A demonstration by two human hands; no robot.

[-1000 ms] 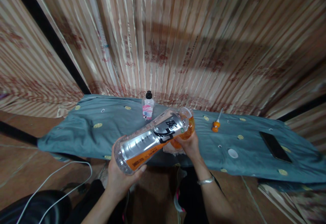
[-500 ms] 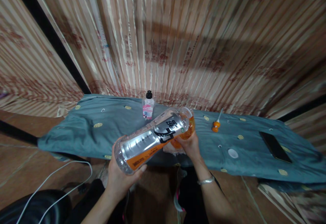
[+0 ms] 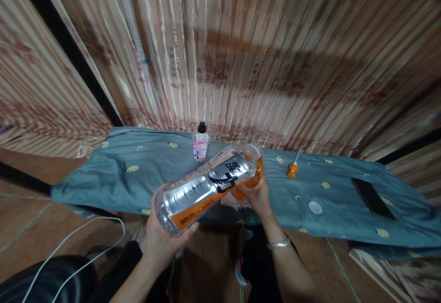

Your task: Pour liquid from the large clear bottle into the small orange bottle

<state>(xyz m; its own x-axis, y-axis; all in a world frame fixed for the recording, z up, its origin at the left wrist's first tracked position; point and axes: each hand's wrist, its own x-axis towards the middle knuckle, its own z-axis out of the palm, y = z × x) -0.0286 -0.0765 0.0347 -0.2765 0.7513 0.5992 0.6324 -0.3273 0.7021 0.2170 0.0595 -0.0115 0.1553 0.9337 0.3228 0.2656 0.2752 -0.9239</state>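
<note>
My left hand (image 3: 163,236) is wrapped round the base of a large clear plastic drink bottle (image 3: 203,190) with a silver and orange label. That bottle is tipped well over, its open mouth up at the right. Just behind the mouth and neck stands an orange bottle (image 3: 257,176), with my right hand (image 3: 257,197) closed round it. The big bottle covers much of the orange one, so I cannot tell whether liquid is flowing. Under the orange bottle shows some white tissue (image 3: 229,200).
On the teal cloth (image 3: 155,174) stand a small clear bottle (image 3: 200,144) with a black cap and an orange spray or pump top (image 3: 292,170) with a thin tube. Farther right lie a white cap (image 3: 315,207) and a black phone (image 3: 372,198). A striped curtain (image 3: 220,64) hangs behind.
</note>
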